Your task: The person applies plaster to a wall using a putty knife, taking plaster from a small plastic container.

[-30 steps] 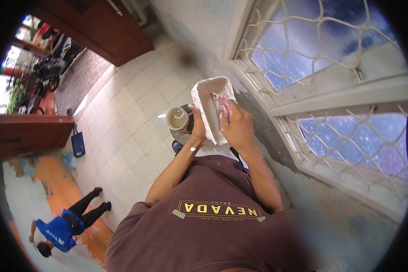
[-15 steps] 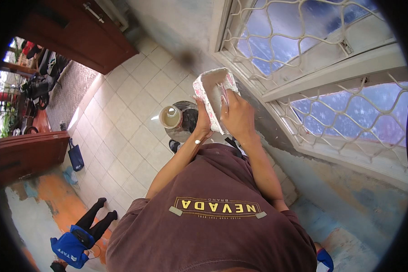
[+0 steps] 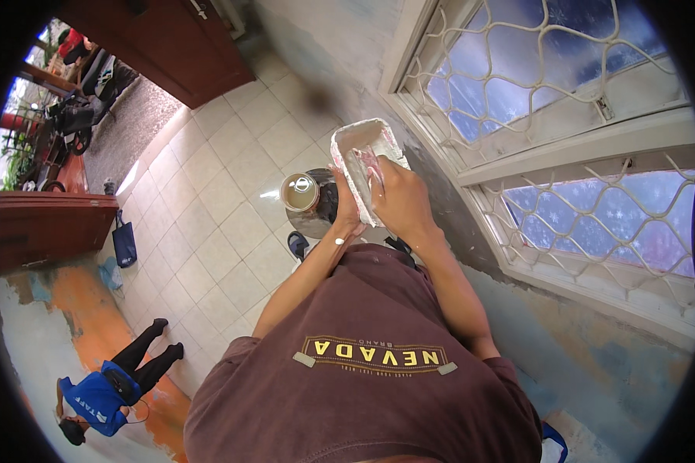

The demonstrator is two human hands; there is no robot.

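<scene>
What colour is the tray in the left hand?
The tray is white outside with pinkish-red patches, best seen in the head view.

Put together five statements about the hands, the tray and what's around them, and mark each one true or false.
1. The left hand holds the white, pink-marked tray. True.
2. The right hand is empty. False: it holds a pink-stained piece inside the tray; what that is, I cannot tell.
3. A round cup of pale liquid stands left of the tray in the picture. True.
4. The dark blue bag hangs from the window grille. False: it is at the picture's left, by a red-brown door.
5. A person in a blue top shows at the lower left. True.
</scene>
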